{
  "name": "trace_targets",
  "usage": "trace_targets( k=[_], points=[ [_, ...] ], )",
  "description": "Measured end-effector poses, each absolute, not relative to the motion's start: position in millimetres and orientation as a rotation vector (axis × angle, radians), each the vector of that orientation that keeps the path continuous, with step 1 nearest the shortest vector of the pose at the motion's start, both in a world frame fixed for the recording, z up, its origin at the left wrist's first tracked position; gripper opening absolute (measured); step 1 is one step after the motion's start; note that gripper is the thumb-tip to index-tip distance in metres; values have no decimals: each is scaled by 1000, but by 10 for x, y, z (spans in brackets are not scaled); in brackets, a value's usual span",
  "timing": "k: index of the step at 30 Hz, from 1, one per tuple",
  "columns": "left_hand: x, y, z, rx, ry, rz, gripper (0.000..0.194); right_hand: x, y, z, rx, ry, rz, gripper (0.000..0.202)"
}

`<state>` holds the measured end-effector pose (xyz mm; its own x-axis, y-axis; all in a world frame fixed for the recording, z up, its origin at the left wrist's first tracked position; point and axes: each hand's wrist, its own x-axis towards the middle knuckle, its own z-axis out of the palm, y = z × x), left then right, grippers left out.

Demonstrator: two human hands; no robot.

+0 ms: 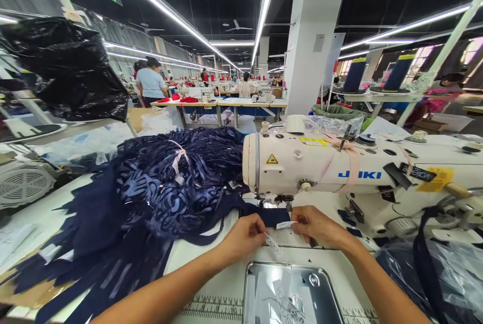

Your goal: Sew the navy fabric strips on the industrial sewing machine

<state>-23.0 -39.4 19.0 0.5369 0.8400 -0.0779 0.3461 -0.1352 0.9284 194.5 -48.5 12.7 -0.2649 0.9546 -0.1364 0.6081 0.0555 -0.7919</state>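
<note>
My left hand (246, 236) is closed in a pinch on a small white printed label (273, 245) that sticks out past its fingertips. My right hand (317, 226) pinches the end of a second white label (284, 225), which lies against a navy fabric strip (269, 216). That strip runs beneath the needle area of a white sewing machine (298, 163). In front of both hands lies a shiny metal tray (247, 284) with loose printed labels in it. To the left, a large tied bundle of navy patterned fabric (177, 183) spreads over the table.
A black plastic bag (68, 67) hangs at the upper left. Navy thread cones (354, 75) stand behind the machine. Clear plastic with dark fabric (415, 268) sits at the right. A printed ruler scale (213, 309) runs along the table's front. People (151, 80) are farther back.
</note>
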Motion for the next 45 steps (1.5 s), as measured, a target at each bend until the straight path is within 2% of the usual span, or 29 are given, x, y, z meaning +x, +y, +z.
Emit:
trace_targets(
  k=[4, 8, 12, 14, 17, 24, 28, 39, 45],
  points=[
    [-470, -502, 301, 1390, 962, 774, 10, 1764, -513, 81, -1435, -1861, 1207, 11],
    [-743, -680, 422, 1469, 1029, 978, 4, 1542, -522, 78, -1307, -1798, 1237, 18],
    [-874, -858, 483, 1670, 1132, 1059, 20, 1360, -545, 117, -1266, -1692, 1251, 24],
    [-864, -928, 488, 1742, 1145, 1054, 19, 1277, -593, 142, -1267, -1636, 1254, 28],
    [-787, -996, 455, 1845, 1120, 1008, 7, 1142, -728, 172, -1286, -1584, 1243, 32],
    [-629, -1124, 318, 2055, 1017, 1071, 15, 880, -1139, 276, -1222, -1527, 1267, 33],
    [-660, -1192, 286, 2086, 1049, 1106, 28, 829, -1287, 365, -1191, -1479, 1307, 34],
    [-761, -1262, 366, 2047, 1053, 1030, 27, 732, -1466, 371, -1171, -1541, 1184, 38],
    [-752, -1178, 337, 1778, 854, 795, 27, 764, -1412, 321, -1146, -1462, 1217, 39]
  ],
)
